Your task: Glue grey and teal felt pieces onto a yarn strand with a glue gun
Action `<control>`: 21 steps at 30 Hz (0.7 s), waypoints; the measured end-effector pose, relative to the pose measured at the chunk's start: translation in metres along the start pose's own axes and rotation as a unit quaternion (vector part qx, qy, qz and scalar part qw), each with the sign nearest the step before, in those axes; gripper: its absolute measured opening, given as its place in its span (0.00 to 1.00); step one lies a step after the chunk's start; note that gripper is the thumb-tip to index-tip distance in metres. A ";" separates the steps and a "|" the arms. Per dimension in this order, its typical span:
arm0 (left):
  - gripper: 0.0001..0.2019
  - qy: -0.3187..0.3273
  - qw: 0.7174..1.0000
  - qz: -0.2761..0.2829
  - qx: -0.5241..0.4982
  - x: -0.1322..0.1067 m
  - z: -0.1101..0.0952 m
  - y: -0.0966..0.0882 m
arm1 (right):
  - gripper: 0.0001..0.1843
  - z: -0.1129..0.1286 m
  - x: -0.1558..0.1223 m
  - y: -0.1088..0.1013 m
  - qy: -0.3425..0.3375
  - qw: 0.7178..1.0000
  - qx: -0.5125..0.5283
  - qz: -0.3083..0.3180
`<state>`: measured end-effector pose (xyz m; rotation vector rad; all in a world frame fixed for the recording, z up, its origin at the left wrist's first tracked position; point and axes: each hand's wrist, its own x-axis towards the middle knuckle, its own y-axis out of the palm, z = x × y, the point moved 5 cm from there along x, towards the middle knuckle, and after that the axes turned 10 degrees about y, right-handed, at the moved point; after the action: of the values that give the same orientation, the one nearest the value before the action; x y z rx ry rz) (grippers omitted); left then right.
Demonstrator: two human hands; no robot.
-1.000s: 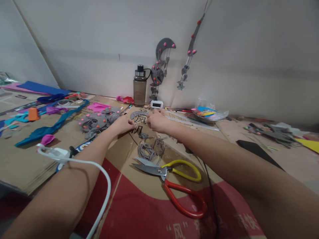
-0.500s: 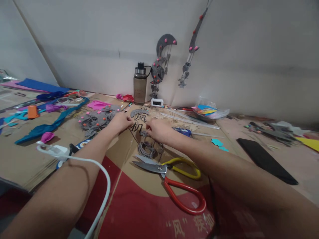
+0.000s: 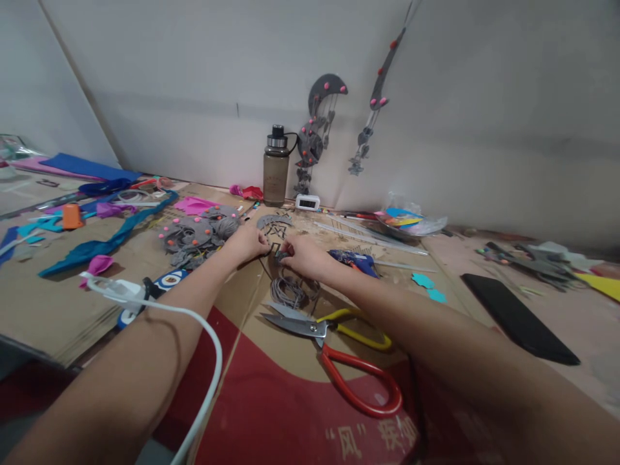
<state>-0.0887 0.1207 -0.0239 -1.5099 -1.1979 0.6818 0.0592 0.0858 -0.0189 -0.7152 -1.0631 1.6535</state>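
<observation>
Both hands are close together over the cardboard. My left hand (image 3: 250, 243) is closed in a pinch, and what its fingertips hold, if anything, is too small to make out. Facing it, my right hand (image 3: 306, 256) pinches a small grey piece (image 3: 279, 257), which looks like felt. Just behind the hands lies a grey felt crescent (image 3: 274, 221). A coil of grey cord (image 3: 287, 293) rests below the right hand. Nearer to me are scissors (image 3: 314, 328) with one yellow and one red handle, blades apart.
At left lie grey felt pieces with pink dots (image 3: 194, 234) and a teal strip (image 3: 109, 242). A bottle (image 3: 276, 173) and a small white digital display (image 3: 307, 203) stand by the wall. A black slab (image 3: 518, 316) lies right. A white cable (image 3: 213, 349) crosses my left forearm.
My left hand has moved slightly right and down, closer to the right hand. The camera view has shifted a little. The scissors and cord coil stay in place on the cardboard.
</observation>
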 end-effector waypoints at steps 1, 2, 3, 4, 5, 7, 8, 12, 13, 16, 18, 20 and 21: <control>0.07 -0.005 1.000 -0.003 -0.006 -0.001 0.000 -0.002 | 0.10 -0.001 0.002 -0.001 0.004 1.000 0.015 -0.001; 0.07 -0.014 1.000 -0.007 -0.018 -0.001 0.001 -0.004 | 0.09 -0.001 0.004 -0.002 0.009 1.000 0.030 -0.003; 0.08 -0.028 0.999 -0.012 -0.038 -0.003 0.003 -0.006 | 0.09 -0.002 0.006 -0.002 0.018 0.999 0.044 -0.006; 0.09 -0.045 0.997 -0.018 -0.064 -0.004 0.006 -0.008 | 0.10 -0.003 0.008 -0.003 0.030 0.998 0.059 -0.008; 0.10 -0.066 0.993 -0.025 -0.092 -0.005 0.009 -0.010 | 0.10 -0.003 0.010 -0.003 0.043 0.996 0.072 -0.008; 0.13 -0.108 0.982 -0.041 -0.152 -0.007 0.015 -0.010 | 0.12 -0.001 0.014 -0.002 0.061 0.994 0.086 -0.010; 0.14 -0.124 0.974 -0.047 -0.182 -0.008 0.017 -0.010 | 0.12 0.001 0.015 -0.001 0.058 0.995 0.082 -0.012; 0.15 -0.171 0.945 -0.049 -0.274 -0.010 0.020 -0.004 | 0.14 0.016 0.017 0.002 -0.004 1.000 0.007 -0.005; 0.15 -0.180 0.941 -0.047 -0.284 -0.010 0.020 -0.003 | 0.17 0.018 0.016 0.001 -0.013 1.000 -0.012 -0.004; 0.16 -0.203 0.927 -0.044 -0.312 -0.011 0.018 -0.003 | 0.21 0.016 0.014 -0.008 -0.003 0.999 -0.040 -0.028; 0.16 -0.221 0.914 -0.042 -0.339 -0.012 0.017 -0.004 | 0.19 0.013 0.010 -0.015 0.007 0.998 -0.032 -0.050; 0.15 -0.228 0.903 -0.050 -0.361 -0.012 0.017 -0.005 | 0.17 0.011 0.002 -0.019 0.002 0.998 -0.016 -0.068; 0.13 -0.227 0.898 -0.055 -0.373 -0.012 0.017 -0.004 | 0.15 0.011 -0.002 -0.019 -0.007 0.997 -0.010 -0.071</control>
<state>-0.1087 0.1158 -0.0265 -1.9363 -2.0500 0.5308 0.0584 0.0822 0.0028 -0.6270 -1.1159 1.5312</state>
